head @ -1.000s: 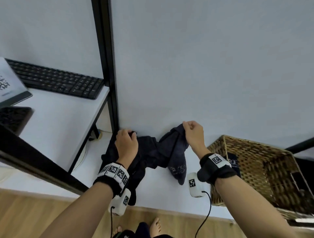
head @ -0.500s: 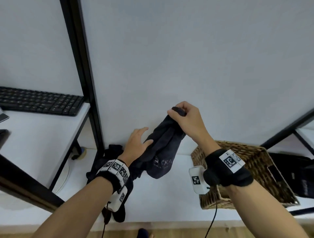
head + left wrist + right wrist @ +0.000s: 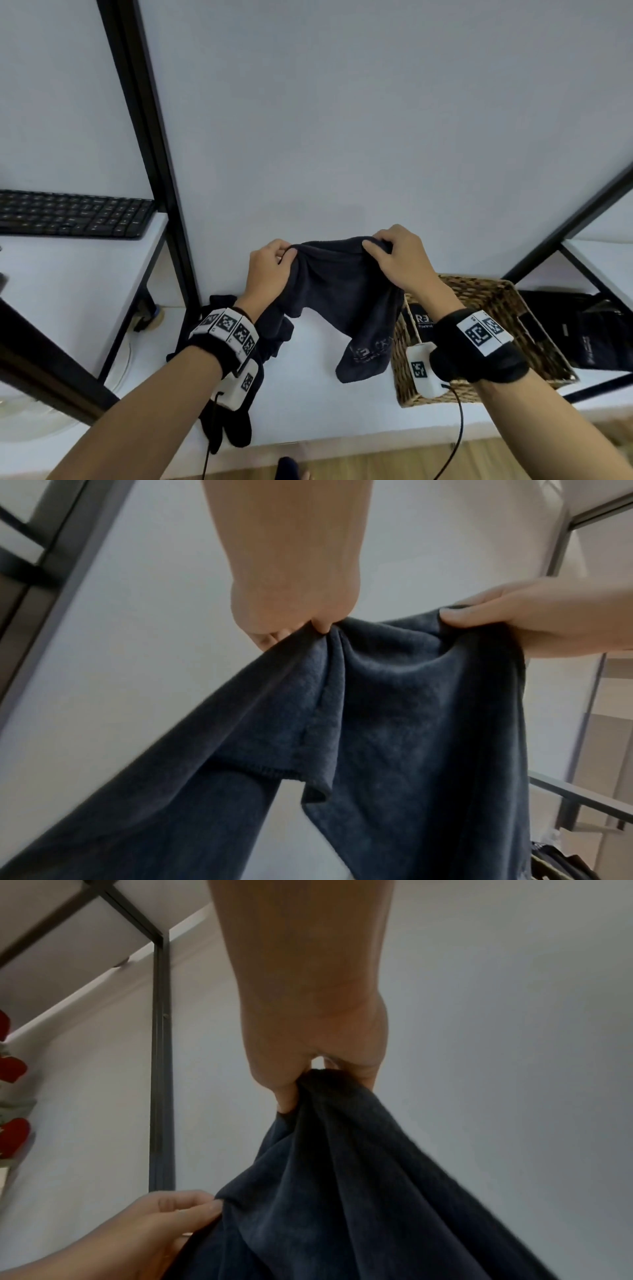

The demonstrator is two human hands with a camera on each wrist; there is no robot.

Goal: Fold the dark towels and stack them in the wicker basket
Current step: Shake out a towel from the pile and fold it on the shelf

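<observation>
Dark navy towel [image 3: 337, 291] hangs unfolded in the air, top edge bunched and sagging, pale printed logo near the low corner; more dark towels [image 3: 236, 421] heaped on the white surface at left; wicker basket [image 3: 493, 298] at right, dark folded towel [image 3: 423, 317] inside.

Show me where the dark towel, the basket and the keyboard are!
dark towel [image 3: 339, 291], head view, middle of the hanging cloth.
wicker basket [image 3: 493, 294], head view, woven far wall.
keyboard [image 3: 72, 219], head view, middle of the keys.

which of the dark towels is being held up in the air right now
The towel pinched by the left hand and right hand; the others lie heaped on the shelf or in the basket.
</observation>
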